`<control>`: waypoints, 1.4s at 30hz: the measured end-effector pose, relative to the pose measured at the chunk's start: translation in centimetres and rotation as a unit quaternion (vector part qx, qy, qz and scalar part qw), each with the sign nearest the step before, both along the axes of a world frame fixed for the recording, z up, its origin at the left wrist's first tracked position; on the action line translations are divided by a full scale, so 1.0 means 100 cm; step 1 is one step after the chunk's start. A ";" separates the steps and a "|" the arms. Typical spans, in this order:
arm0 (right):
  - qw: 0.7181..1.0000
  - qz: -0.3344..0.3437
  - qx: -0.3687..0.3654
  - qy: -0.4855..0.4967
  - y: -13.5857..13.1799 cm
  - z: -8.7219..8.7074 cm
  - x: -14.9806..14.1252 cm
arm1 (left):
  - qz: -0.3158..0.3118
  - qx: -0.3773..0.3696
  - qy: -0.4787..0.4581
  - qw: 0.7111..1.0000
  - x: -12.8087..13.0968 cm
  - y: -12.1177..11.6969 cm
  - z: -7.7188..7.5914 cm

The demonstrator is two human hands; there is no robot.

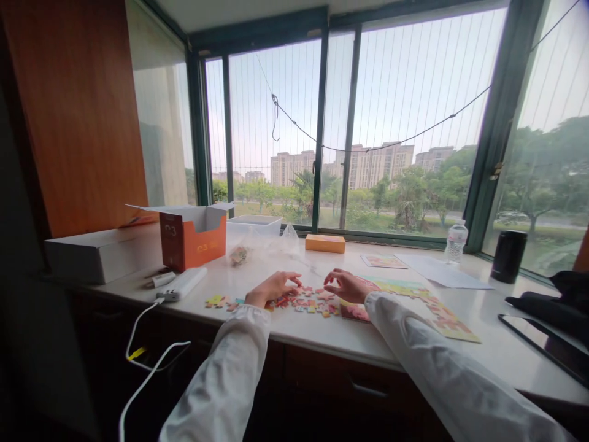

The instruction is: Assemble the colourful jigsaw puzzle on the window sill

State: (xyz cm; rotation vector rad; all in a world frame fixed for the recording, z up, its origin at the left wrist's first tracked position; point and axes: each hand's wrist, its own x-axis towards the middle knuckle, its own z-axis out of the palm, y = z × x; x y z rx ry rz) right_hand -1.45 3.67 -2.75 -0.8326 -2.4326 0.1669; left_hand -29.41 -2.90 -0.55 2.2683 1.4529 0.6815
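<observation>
My left hand (272, 288) and my right hand (346, 285) hover with curled, parted fingers over a loose heap of small jigsaw puzzle pieces (306, 301) on the white countertop (285, 328). Neither hand visibly holds a piece. More pieces lie in a short row (218, 301) left of my left hand. Close to my right hand, beyond its wrist, lies a pastel puzzle sheet (442, 316). A pink picture card (354, 312) sits just below my right hand.
An open orange box (193, 236) and a white box (92, 255) stand at left. Nearby lie a power bank (181, 283) with a white cable (138, 362) and a plastic bag of pieces (239, 255). A water bottle (455, 242), black cylinder (508, 256) and tablet (547, 344) stand right.
</observation>
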 end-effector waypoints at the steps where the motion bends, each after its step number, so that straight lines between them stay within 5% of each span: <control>1: 1.000 0.010 -0.011 0.001 0.001 -0.001 -0.014 | 0.003 0.003 0.001 1.000 0.001 -0.001 -0.001; 8: 0.999 0.004 -0.034 0.032 0.013 -0.011 -0.062 | 0.022 0.087 0.008 0.996 0.000 0.010 -0.010; 15: 0.995 0.008 -0.048 0.083 0.014 -0.013 -0.060 | 0.030 0.135 -0.002 0.990 0.002 0.014 -0.012; 21: 0.993 0.006 -0.001 0.120 -0.003 0.010 -0.041 | -0.008 0.203 -0.036 0.979 0.014 0.018 -0.006; 26: 0.991 0.019 -0.049 0.127 -0.004 0.029 0.018 | -0.034 0.216 -0.029 0.975 0.064 0.020 0.009; 34: 0.987 0.019 -0.120 0.105 0.006 0.033 0.169 | -0.115 0.201 0.080 0.970 0.213 0.050 0.029; 38: 0.980 -0.033 -0.153 0.125 0.008 0.017 0.234 | -0.169 0.176 0.083 0.966 0.280 0.073 0.017; 42: 0.948 -0.095 -0.234 0.194 0.014 -0.011 0.262 | -0.195 0.144 0.045 0.969 0.316 0.087 -0.014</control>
